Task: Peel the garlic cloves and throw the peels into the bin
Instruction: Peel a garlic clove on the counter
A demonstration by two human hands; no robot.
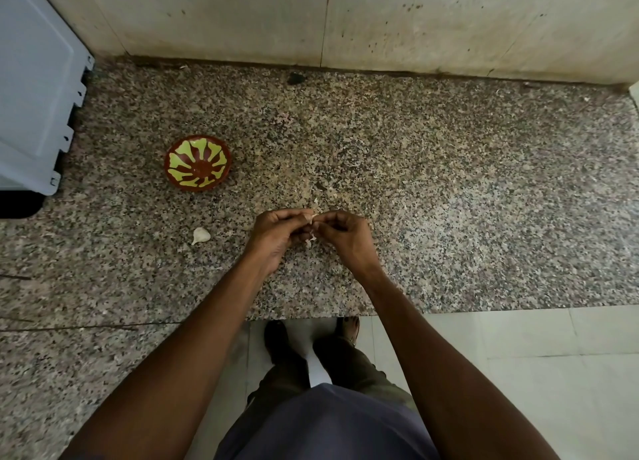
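My left hand and my right hand meet over the granite counter, fingertips pinched together on a small garlic clove that is mostly hidden between them. A bit of pale peel pokes out below the fingers. Another unpeeled garlic clove lies on the counter to the left of my left hand. A small red bowl with a yellow-green pattern stands empty further back on the left. No bin is visible.
A pale grey appliance stands at the left edge of the counter. A stained wall rises behind it. The counter's front edge is just below my wrists, with tiled floor and my feet beneath.
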